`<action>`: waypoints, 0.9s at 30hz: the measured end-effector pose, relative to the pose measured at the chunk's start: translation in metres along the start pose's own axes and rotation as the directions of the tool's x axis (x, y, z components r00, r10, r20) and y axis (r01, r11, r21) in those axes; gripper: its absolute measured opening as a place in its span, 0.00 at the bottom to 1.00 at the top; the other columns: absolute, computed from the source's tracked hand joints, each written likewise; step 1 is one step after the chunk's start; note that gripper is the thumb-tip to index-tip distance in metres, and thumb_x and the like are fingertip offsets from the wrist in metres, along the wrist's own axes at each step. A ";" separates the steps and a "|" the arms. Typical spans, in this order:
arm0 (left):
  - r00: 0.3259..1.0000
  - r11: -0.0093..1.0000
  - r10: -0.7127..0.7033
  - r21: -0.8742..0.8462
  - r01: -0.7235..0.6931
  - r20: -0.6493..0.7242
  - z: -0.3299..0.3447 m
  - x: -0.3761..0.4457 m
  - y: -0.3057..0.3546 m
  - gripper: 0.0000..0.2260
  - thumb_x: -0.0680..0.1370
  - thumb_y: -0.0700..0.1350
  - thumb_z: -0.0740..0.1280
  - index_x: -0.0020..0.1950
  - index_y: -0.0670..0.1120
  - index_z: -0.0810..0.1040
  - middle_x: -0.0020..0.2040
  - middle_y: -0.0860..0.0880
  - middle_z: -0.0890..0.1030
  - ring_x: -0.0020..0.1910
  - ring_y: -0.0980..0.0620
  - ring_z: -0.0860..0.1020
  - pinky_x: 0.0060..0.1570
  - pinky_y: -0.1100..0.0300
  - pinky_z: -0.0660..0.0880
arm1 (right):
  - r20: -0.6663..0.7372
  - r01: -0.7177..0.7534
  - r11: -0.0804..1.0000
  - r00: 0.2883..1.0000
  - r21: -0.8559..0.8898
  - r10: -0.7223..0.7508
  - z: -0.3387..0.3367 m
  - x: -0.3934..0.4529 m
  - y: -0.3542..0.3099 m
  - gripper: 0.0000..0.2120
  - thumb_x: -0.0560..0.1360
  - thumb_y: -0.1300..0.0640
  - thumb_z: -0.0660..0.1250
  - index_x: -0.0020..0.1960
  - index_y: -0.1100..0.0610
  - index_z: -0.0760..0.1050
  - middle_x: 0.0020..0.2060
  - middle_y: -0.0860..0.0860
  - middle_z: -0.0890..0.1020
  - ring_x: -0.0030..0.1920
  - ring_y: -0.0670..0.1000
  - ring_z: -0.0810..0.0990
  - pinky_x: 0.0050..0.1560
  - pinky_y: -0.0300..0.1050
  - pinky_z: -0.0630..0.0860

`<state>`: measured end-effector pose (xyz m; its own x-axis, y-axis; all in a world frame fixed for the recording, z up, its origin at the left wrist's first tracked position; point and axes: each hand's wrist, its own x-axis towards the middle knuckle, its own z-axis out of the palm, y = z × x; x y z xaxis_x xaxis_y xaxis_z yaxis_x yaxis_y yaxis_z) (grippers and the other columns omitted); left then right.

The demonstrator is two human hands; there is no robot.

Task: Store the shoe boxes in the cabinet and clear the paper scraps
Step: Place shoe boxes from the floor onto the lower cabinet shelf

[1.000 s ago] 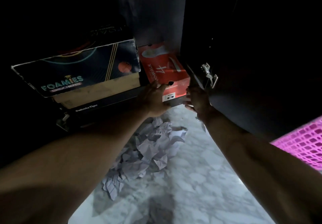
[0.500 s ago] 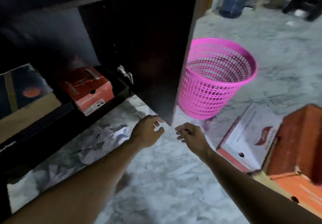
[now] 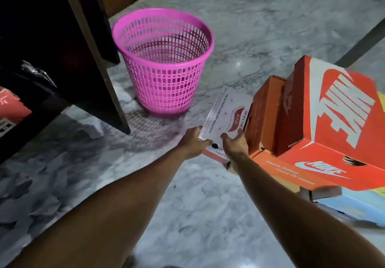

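Note:
A white Skechers shoe box (image 3: 226, 109) lies on the marble floor beside a stack of orange shoe boxes. My left hand (image 3: 192, 143) curls over its near left corner. My right hand (image 3: 235, 145) clasps its near right corner, thumb on the lid. A big orange Nike box (image 3: 333, 121) tops the stack, with a smaller orange box (image 3: 264, 111) beside it and a light blue box (image 3: 354, 205) below. At the far left a red shoe box (image 3: 10, 107) sits inside the dark cabinet (image 3: 41, 38). Crumpled paper scraps (image 3: 31, 184) lie on the floor in front of the cabinet.
A pink mesh waste basket (image 3: 164, 59) stands on the floor just behind the open cabinet door (image 3: 100, 69). One loose paper scrap (image 3: 93, 127) lies under the door's lower corner. Bare marble floor (image 3: 208, 205) stretches between my arms.
My hands left the red box in the cabinet, swung right past the open door, and now rest on the white shoe box. The view turned from the cabinet to the box stack.

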<state>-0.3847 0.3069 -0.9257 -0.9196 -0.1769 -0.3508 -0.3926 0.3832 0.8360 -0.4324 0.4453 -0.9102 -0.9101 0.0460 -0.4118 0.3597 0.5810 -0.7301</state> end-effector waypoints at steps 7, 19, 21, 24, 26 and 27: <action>0.990 0.990 -0.140 0.017 0.141 -0.014 0.003 -0.009 -0.028 0.45 0.72 0.59 0.75 0.83 0.46 0.59 0.75 0.44 0.71 0.69 0.46 0.76 0.69 0.48 0.74 | 0.092 -0.047 0.966 0.993 -0.255 0.073 0.022 -0.009 -0.002 0.43 0.74 0.40 0.65 0.81 0.54 0.51 0.74 0.64 0.68 0.74 0.66 0.63 0.74 0.60 0.65; 0.980 0.977 -0.194 -0.093 0.190 -0.047 -0.028 -0.033 -0.076 0.28 0.80 0.51 0.71 0.79 0.54 0.66 0.71 0.53 0.74 0.69 0.50 0.74 0.56 0.59 0.70 | 0.173 0.037 0.979 0.985 -0.202 -0.002 0.042 -0.004 0.033 0.35 0.78 0.41 0.64 0.78 0.55 0.58 0.74 0.62 0.68 0.74 0.65 0.69 0.72 0.60 0.70; 0.970 0.955 -0.244 -0.175 0.240 -0.005 -0.027 -0.036 -0.072 0.24 0.79 0.55 0.71 0.74 0.59 0.69 0.67 0.55 0.78 0.62 0.53 0.78 0.60 0.58 0.74 | 0.147 0.043 0.996 0.989 -0.078 -0.031 0.046 -0.010 0.041 0.26 0.78 0.42 0.65 0.71 0.53 0.67 0.67 0.58 0.78 0.64 0.62 0.79 0.61 0.55 0.79; 0.944 0.943 -0.329 -0.062 0.327 -0.036 -0.028 -0.046 -0.081 0.29 0.76 0.71 0.64 0.73 0.59 0.71 0.69 0.53 0.79 0.65 0.48 0.79 0.64 0.54 0.75 | 0.068 -0.027 0.995 0.997 -0.095 0.034 0.050 -0.019 0.062 0.29 0.76 0.36 0.65 0.65 0.57 0.73 0.61 0.59 0.81 0.60 0.62 0.81 0.60 0.53 0.78; 0.920 0.921 -0.389 -0.001 0.390 0.035 -0.028 -0.054 -0.097 0.35 0.73 0.77 0.59 0.73 0.58 0.74 0.67 0.53 0.80 0.65 0.45 0.80 0.67 0.49 0.75 | 0.136 -0.101 0.993 0.985 -0.062 0.109 0.050 -0.021 0.076 0.36 0.73 0.27 0.62 0.63 0.57 0.73 0.56 0.58 0.82 0.55 0.61 0.82 0.57 0.54 0.80; 0.918 0.920 -0.390 -0.017 0.392 0.075 -0.028 -0.058 -0.103 0.35 0.72 0.78 0.58 0.70 0.58 0.77 0.63 0.53 0.83 0.61 0.46 0.83 0.65 0.48 0.77 | 0.195 -0.143 0.989 0.969 -0.043 0.149 0.052 -0.017 0.083 0.43 0.68 0.20 0.59 0.62 0.56 0.74 0.54 0.56 0.83 0.50 0.59 0.84 0.52 0.52 0.81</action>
<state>-0.2908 0.2524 -0.9800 -0.6920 -0.2437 -0.6795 -0.7214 0.2680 0.6385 -0.3764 0.4505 -0.9928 -0.7884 -0.0274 -0.6146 0.4773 0.6030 -0.6392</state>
